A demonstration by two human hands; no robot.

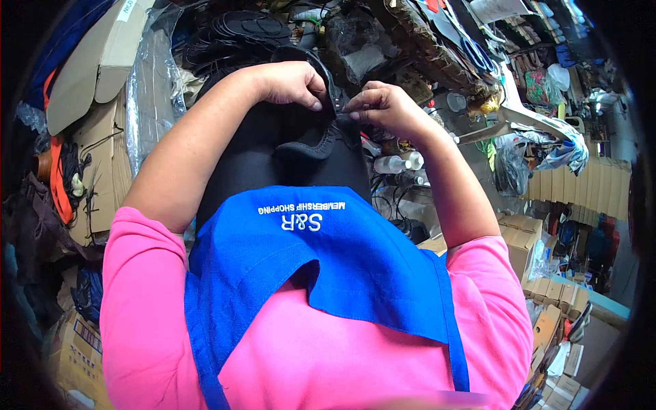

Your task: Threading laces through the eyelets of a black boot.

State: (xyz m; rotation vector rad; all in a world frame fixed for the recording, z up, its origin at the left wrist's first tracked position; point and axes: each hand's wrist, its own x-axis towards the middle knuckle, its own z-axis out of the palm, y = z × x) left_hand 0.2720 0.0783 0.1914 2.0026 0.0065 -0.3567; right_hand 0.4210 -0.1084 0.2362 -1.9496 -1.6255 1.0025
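A black curved piece that looks like a shoe upper [305,148] rests over my dark-clad lap, its edge bending up and round. Along its right side are a few small light spots, too small to make out. My left hand [290,83] is closed with curled fingers over the piece's upper edge, thumb pointing toward the middle. From the right, my right hand [384,108] pinches at the piece's right edge, thumb and fingertips together. Whatever thin part sits between those fingertips is dark and cannot be told apart.
A stack of flat black pieces [246,34] lies beyond my left hand. Clear plastic bottles [393,164] stand right of my lap. Cardboard [102,171] and a plastic sheet [154,96] lean at left. Cardboard boxes [519,239] and a cluttered bench [437,48] are at right.
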